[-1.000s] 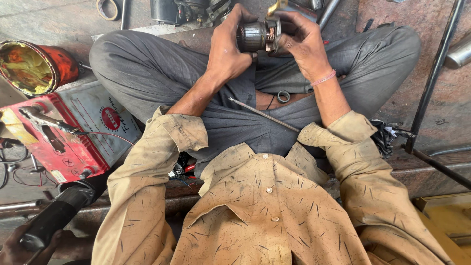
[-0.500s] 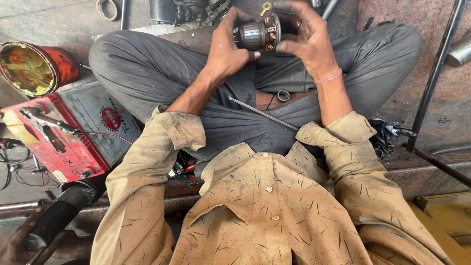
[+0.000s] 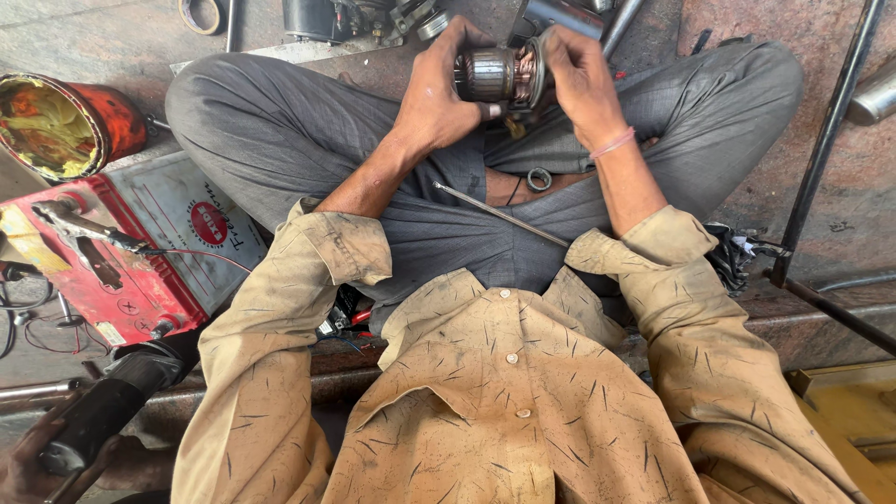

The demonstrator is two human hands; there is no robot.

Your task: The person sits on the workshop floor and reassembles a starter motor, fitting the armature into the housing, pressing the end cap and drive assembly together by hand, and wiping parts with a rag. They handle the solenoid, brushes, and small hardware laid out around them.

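Nearest the camera is the person's tan, grease-flecked shirt (image 3: pixel 509 411), its sleeves rolled to the elbow. Beyond it the grey trousers (image 3: pixel 308 140) spread over crossed legs, and a thin metal rod (image 3: pixel 499 214) lies slanted across the lap, with a small metal ring (image 3: pixel 539 178) just past its far end.

Above the lap both hands hold a motor armature (image 3: pixel 499 75), a ribbed steel drum with copper windings at its right end, lying roughly level. The left hand (image 3: pixel 439 89) is clamped around the drum from the left, thumb underneath. The right hand (image 3: pixel 579 79) is closed over the copper end, fingers curled across the top; a pink band (image 3: pixel 613 144) circles that wrist.

To the left on the floor sits a red-topped battery (image 3: pixel 112 261) with a clamp on a terminal, and beyond it a red tin (image 3: pixel 65 126) of yellowish grease. At the far edge lie dark motor parts (image 3: pixel 345 19).
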